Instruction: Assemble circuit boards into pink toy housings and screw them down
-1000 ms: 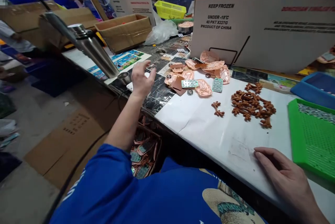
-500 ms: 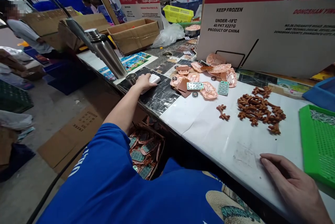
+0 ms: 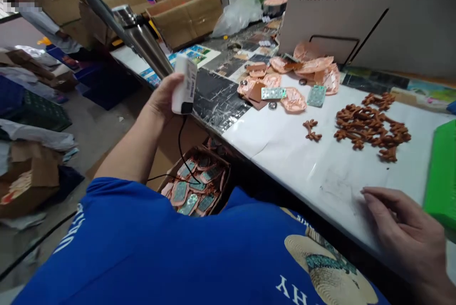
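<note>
My left hand (image 3: 164,96) is wrapped round a white rectangular device (image 3: 184,84) with printing on its side, held up beside the table edge. A black cable (image 3: 181,141) hangs from its dark lower end. My right hand (image 3: 406,229) rests on the white tabletop (image 3: 281,167), fingers loosely bent and apart, nothing in them. Beyond it lie a pile of brown branch-shaped plastic parts (image 3: 370,127) and a single brown part (image 3: 312,130). Farther left are pink plastic shells (image 3: 294,100) and green circuit boards (image 3: 316,96).
A steel thermos (image 3: 151,46) stands past my left hand, near an open cardboard box (image 3: 185,17). Below the table edge, another carton holds shells with circuit boards (image 3: 180,193). A green tray (image 3: 441,172) is at right; a large white carton (image 3: 331,24) stands behind. One person (image 3: 46,22) is at far left.
My left hand has lifted the white device off the dark part of the table and drawn it nearer, turning it upright; its cable now shows. The right hand stays on the tabletop.
</note>
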A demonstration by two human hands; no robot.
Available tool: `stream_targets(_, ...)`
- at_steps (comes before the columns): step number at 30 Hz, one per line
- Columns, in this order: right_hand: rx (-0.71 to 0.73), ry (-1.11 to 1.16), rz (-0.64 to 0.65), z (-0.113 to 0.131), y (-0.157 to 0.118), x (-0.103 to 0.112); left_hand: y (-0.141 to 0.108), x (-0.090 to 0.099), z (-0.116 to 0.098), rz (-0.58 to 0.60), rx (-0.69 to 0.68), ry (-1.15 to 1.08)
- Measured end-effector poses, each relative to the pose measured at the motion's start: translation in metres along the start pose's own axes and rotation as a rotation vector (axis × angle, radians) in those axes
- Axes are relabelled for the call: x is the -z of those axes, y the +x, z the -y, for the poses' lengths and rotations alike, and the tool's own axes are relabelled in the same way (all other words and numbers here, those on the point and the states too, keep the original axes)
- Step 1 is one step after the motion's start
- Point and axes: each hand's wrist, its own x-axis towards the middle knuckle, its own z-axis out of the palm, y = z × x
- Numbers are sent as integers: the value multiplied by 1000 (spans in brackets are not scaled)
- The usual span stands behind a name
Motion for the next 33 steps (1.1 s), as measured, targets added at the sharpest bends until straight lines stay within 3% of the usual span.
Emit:
stream_targets(1,91,37,-17,9,-2,0,-14,2,-5,28,14,-35)
stream_targets(3,268,191,82,30,-5,-5,-43,2,-13,85,29,-126)
stream_targets(5,348,342,311,48,-9,-17,-71,-1,-17,181,98,-162)
stream_targets(6,383,390,497,54,-11,-27,-85,-3,-18,243,162,-152)
stream_targets(8,351,417,776,57,-16,-52,-109,-10,-18,410,385,-81)
stream_targets(12,194,278,1084,45,-26,-107,-154,-39,-4,782,900,83)
stream_targets(15,159,168,1225,50,-24,-124,-179,-73,18,961,1053,221)
stream_targets(17,227,195,1287,63,-21,-116,-189,-96,37,992,1047,302)
stream_targets(20,331,498,1410,85,-18,-85,-195,-120,59,1077,921,401)
stream_targets(22,329,716,1534,93,-17,-68,-198,-128,68,1211,811,492)
stream_targets(24,269,786,1679,94,-17,-66,-203,-130,71,1369,759,579)
stream_targets(25,260,740,1719,92,-17,-71,-207,-129,71,1432,763,606)
stream_targets(27,309,539,1658,87,-17,-91,-215,-125,70,1480,804,608)
stream_targets(30,412,236,1423,84,-17,-126,-224,-115,72,1421,854,549)
stream_targets(33,510,219,1459,94,-18,-137,-228,-108,78,1380,872,507)
